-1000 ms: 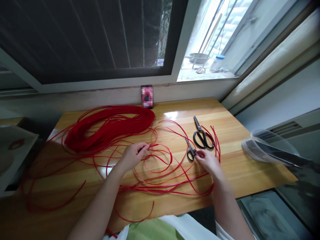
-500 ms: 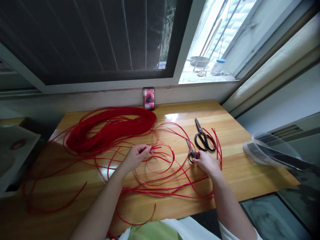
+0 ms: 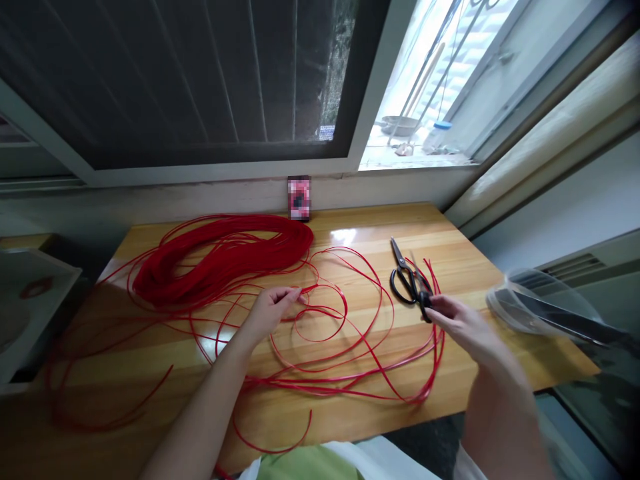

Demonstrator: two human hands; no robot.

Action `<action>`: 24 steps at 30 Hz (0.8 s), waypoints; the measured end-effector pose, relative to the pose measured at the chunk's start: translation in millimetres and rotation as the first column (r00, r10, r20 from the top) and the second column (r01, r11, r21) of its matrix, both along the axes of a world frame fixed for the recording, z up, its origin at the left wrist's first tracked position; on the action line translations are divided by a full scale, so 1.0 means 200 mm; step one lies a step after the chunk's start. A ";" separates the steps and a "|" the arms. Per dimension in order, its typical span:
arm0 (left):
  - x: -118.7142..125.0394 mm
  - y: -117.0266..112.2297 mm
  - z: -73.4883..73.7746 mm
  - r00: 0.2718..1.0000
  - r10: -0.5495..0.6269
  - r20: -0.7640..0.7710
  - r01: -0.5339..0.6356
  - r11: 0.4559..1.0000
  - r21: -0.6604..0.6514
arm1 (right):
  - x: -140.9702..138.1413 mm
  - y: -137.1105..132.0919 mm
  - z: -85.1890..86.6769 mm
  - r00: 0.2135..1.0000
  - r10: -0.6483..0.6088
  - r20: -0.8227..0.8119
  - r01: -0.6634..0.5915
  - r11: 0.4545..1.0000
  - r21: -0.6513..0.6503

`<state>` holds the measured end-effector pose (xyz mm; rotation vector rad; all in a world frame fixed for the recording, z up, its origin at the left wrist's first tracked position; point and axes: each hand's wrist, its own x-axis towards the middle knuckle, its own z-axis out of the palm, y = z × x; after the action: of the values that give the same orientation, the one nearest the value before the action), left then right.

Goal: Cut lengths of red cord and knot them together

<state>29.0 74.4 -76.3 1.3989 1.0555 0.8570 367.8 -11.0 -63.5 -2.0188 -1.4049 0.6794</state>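
The right hand (image 3: 463, 330), fingers partly closed, grips the black handles of small scissors (image 3: 425, 305), their long axis running up-left across the larger shears (image 3: 406, 283), right of centre.

No text can be read; the small upright card (image 3: 299, 198) is pixelated.

Beyond left hand (image 3: 273, 310): dark mesh window screen (image 3: 175, 80) in white frame (image 3: 215, 175). Beyond right hand (image 3: 463, 327): bright open window (image 3: 415, 87), daylight coming in, metal basin (image 3: 399, 125) and plastic bottle (image 3: 436, 137) on ledge outside. Right of right hand: pale wall, louvred vent (image 3: 567, 268). Under both hands: varnished wooden table (image 3: 450, 247), glare near back edge. Below right hand: dark floor (image 3: 425, 453).
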 end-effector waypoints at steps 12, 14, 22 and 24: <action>-0.05 -0.01 0.02 0.990 0.137 0.043 -0.137 0.990 -0.012 | -0.73 0.03 -0.16 0.404 0.612 -0.680 -0.729 0.665 0.165; -0.05 -0.02 0.03 0.992 0.121 0.030 -0.121 0.993 -0.010 | -0.72 0.05 -0.16 0.423 0.625 -0.656 -0.737 0.658 0.152; -0.03 -0.05 0.09 1.000 0.000 -0.008 0.000 0.999 -0.039 | -0.73 0.14 -0.14 0.554 0.631 -0.543 -0.678 0.721 0.146; -0.02 -0.05 0.11 1.000 -0.014 0.003 0.014 0.998 -0.061 | -0.73 0.15 -0.14 0.563 0.625 -0.541 -0.671 0.728 0.142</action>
<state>24.2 63.7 -54.5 1.3520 1.0600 0.8098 220.9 19.1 -91.3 -1.1050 -1.7339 1.5290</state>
